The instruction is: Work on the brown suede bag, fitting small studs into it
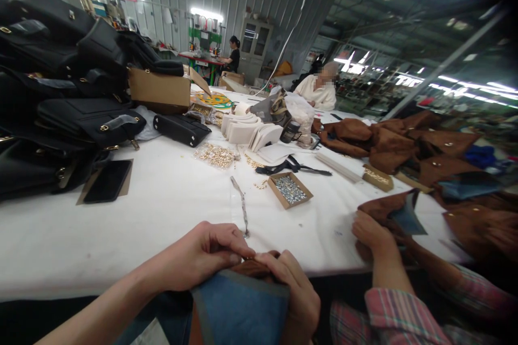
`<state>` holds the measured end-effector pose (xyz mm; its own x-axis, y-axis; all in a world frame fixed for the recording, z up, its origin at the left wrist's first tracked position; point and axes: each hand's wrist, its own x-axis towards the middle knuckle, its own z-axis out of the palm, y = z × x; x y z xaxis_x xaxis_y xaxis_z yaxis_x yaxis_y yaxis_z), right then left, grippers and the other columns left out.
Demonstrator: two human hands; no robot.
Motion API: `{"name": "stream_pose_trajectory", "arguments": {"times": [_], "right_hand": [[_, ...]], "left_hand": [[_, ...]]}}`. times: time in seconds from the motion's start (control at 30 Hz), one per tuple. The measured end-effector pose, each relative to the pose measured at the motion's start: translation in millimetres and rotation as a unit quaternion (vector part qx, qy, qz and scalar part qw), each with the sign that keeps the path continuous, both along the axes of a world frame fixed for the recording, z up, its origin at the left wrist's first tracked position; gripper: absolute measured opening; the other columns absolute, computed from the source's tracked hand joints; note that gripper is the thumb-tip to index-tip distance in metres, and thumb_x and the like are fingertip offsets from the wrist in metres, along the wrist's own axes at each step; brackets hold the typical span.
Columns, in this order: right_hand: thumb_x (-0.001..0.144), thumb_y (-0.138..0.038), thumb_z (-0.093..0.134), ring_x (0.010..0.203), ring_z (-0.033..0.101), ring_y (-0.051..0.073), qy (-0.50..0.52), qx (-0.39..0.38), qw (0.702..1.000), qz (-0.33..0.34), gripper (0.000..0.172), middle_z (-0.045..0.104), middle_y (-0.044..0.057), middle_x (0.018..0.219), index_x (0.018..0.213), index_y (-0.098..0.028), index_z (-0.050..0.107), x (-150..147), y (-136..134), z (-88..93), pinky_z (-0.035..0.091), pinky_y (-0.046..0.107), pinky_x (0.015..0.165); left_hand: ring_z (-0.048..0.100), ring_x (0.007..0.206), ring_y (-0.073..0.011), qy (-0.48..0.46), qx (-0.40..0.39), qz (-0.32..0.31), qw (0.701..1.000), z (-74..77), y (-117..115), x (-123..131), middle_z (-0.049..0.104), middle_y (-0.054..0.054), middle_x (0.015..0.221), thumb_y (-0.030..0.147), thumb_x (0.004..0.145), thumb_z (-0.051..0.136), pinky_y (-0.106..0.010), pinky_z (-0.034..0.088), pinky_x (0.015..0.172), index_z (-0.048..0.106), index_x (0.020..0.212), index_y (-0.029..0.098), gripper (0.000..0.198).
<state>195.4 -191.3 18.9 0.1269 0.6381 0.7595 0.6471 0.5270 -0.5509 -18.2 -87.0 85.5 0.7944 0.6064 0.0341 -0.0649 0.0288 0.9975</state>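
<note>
At the near edge of the white worktop [170, 199], both hands were closed on a brown suede piece [253, 268] with a blue lining [238, 307] turned toward the camera. The left hand [202, 256] lay curled over the piece's upper left, fingertips pinching its top edge. The right hand [297, 291] gripped the right side, fingers wrapped down over the blue lining, so the piece sat between the two hands and partly beneath them, just off the worktop's edge.

Just beyond the left hand's fingertips, a thin metal strip [242, 202] lay on the worktop. Farther out stood a small cardboard box of silver studs [290, 190], and a heap of gold fittings [216, 154] lay well apart to the left. A flat black panel on card [107, 181] rested near the stack of black handbags [60, 91] at the far left.

To the right, a co-worker's hand [370, 234] in a plaid sleeve [404, 310] held another brown piece with blue lining [394, 210]. A pile of brown suede pieces [404, 143] spread behind it. A seated person in a cream top [321, 94] worked at the far end.
</note>
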Motion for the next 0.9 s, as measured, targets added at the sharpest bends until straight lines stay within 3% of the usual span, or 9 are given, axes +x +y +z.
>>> {"name": "stream_pose_trajectory", "arguments": {"times": [0.13, 0.27, 0.37, 0.43, 0.57, 0.77, 0.9], "right_hand": [[0.103, -0.004, 0.065, 0.077, 0.068, 0.017, 0.005, 0.001, 1.000, 0.001, 0.033, 0.067, 0.002, 0.085, 0.123, -0.024, 0.080, 3, 4, -1.5, 0.055, 0.030, 0.062], [0.104, -0.009, 0.067, 0.079, 0.069, 0.017, 0.010, -0.001, 1.000, 0.012, 0.028, 0.069, 0.003, 0.089, 0.125, -0.023, 0.079, 7, 14, -5.1, 0.058, 0.030, 0.063], [0.105, -0.013, 0.069, 0.082, 0.070, 0.019, -0.021, -0.005, 1.000, 0.015, 0.025, 0.070, 0.003, 0.090, 0.127, -0.023, 0.077, 8, 22, -8.9, 0.059, 0.032, 0.064], [0.105, -0.013, 0.069, 0.082, 0.068, 0.019, -0.051, -0.006, 0.998, 0.020, 0.025, 0.070, 0.003, 0.090, 0.127, -0.023, 0.076, 7, 26, -11.9, 0.058, 0.032, 0.065], [0.104, -0.013, 0.070, 0.082, 0.067, 0.018, -0.066, -0.005, 0.998, 0.020, 0.026, 0.071, 0.002, 0.090, 0.127, -0.023, 0.075, -1, 31, -15.3, 0.057, 0.032, 0.066], [0.105, -0.015, 0.067, 0.081, 0.066, 0.019, -0.072, -0.024, 0.997, 0.030, 0.017, 0.070, 0.002, 0.088, 0.117, -0.024, 0.076, -12, 38, -11.1, 0.052, 0.031, 0.064], [0.105, -0.013, 0.066, 0.085, 0.065, 0.020, -0.077, -0.052, 0.995, 0.043, 0.016, 0.070, 0.002, 0.090, 0.114, -0.023, 0.075, -12, 45, -15.1, 0.051, 0.033, 0.070]], "left_hand": [[0.067, 0.119, -0.0271, -0.004, 0.000, -0.035, 0.999, 7.3, -3, -5, 0.074, -0.010, 0.128, 0.045, 0.110, 0.070, -0.039, 0.048, 0.107, 0.086, 0.134, 0.032, 0.032], [0.064, 0.133, -0.0310, 0.021, 0.010, -0.024, 0.999, 13.9, -7, -11, 0.073, -0.008, 0.141, 0.049, 0.113, 0.063, -0.043, 0.044, 0.120, 0.082, 0.142, 0.035, 0.037], [0.061, 0.141, -0.0312, 0.044, 0.032, -0.003, 0.999, 17.3, -7, -15, 0.072, -0.005, 0.144, 0.050, 0.115, 0.060, -0.041, 0.039, 0.127, 0.083, 0.139, 0.035, 0.037], [0.063, 0.136, -0.0305, 0.055, 0.045, 0.011, 0.997, 16.6, -7, -18, 0.074, -0.005, 0.138, 0.052, 0.115, 0.058, -0.039, 0.041, 0.124, 0.084, 0.135, 0.033, 0.038], [0.069, 0.122, -0.0289, 0.046, 0.051, 0.047, 0.997, 3.8, -7, -22, 0.077, -0.007, 0.127, 0.053, 0.116, 0.054, -0.038, 0.047, 0.114, 0.087, 0.125, 0.027, 0.042], [0.070, 0.112, -0.0285, 0.037, 0.052, 0.112, 0.992, -25.7, -6, -24, 0.078, -0.008, 0.113, 0.054, 0.114, 0.059, -0.037, 0.048, 0.104, 0.089, 0.119, 0.023, 0.043], [0.072, 0.107, -0.0280, 0.036, 0.071, 0.148, 0.986, -32.6, -3, -22, 0.080, -0.008, 0.110, 0.057, 0.111, 0.065, -0.036, 0.050, 0.098, 0.090, 0.113, 0.023, 0.042]]}}
